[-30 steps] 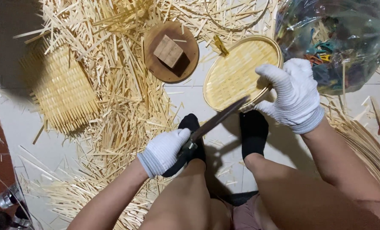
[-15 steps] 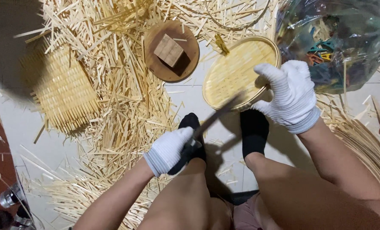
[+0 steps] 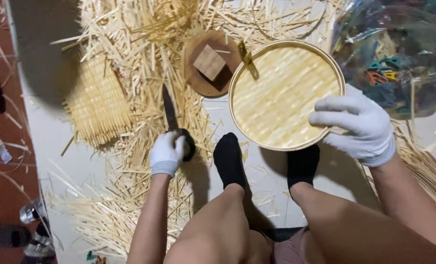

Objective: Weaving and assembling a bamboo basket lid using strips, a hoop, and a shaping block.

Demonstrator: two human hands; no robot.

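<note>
Pale floor tiles point(image 3: 56, 146) lie under you, heaped with loose bamboo strips point(image 3: 144, 63) across the upper left and around your legs. Your left hand point(image 3: 166, 152), in a white glove, is closed around the dark handle of a knife point(image 3: 171, 115), whose blade points up and away from you, over the strips. Your right hand point(image 3: 357, 124), also gloved in white, has its fingers curled over the right-hand rim of a round woven bamboo tray point(image 3: 276, 93), gripping it at the edge; the tray sits flat-faced toward you, just above your two feet in black socks point(image 3: 228, 156). The knife and the tray are well apart, with your left foot between them. At the tray's upper left rim a small yellow clip point(image 3: 245, 54) is fastened. Just beside that, touching the tray's edge, lies a round brown wooden disc point(image 3: 206, 66) with a small square wooden block point(image 3: 209, 62) resting on it. Farther left, on the strips, lies a flat woven bamboo mat point(image 3: 98, 105) with loose ends sticking out. Above your right hand sits a clear plastic bag point(image 3: 399, 49) holding coloured clips.
</note>
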